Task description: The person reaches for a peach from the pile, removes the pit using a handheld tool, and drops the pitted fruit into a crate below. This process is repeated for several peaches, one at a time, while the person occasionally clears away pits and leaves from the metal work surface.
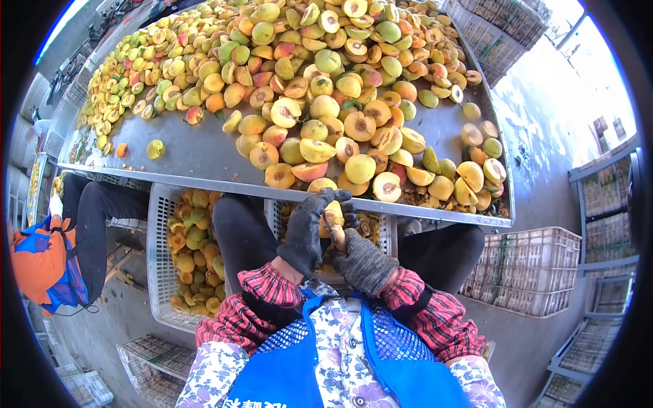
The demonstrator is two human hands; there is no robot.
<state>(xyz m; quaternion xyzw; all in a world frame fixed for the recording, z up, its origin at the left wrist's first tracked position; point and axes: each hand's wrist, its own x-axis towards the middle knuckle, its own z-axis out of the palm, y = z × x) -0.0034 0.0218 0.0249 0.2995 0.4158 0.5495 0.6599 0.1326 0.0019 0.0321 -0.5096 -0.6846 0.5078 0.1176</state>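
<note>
My left hand (306, 234), in a black glove, is closed round a yellow peach half (333, 213), just in front of the table edge. My right hand (367, 264), in a grey knit glove, meets it from the right. Its fingers are wrapped round a small, narrow tool (337, 235) whose tip is against the fruit; most of the tool is hidden by the glove. Below both hands, between my knees, is a crate (388, 234) with cut fruit. Directly beyond them, halved peaches (359, 126) are heaped on the metal table (204, 146), several with stones showing.
The table's raised front rim (224, 188) runs across my knees. To my left stands a white crate (158, 272) of peach halves; to my right is another slatted crate (530, 268). A co-worker in orange (34, 265) sits at far left. Racks of crates (607, 197) line the right.
</note>
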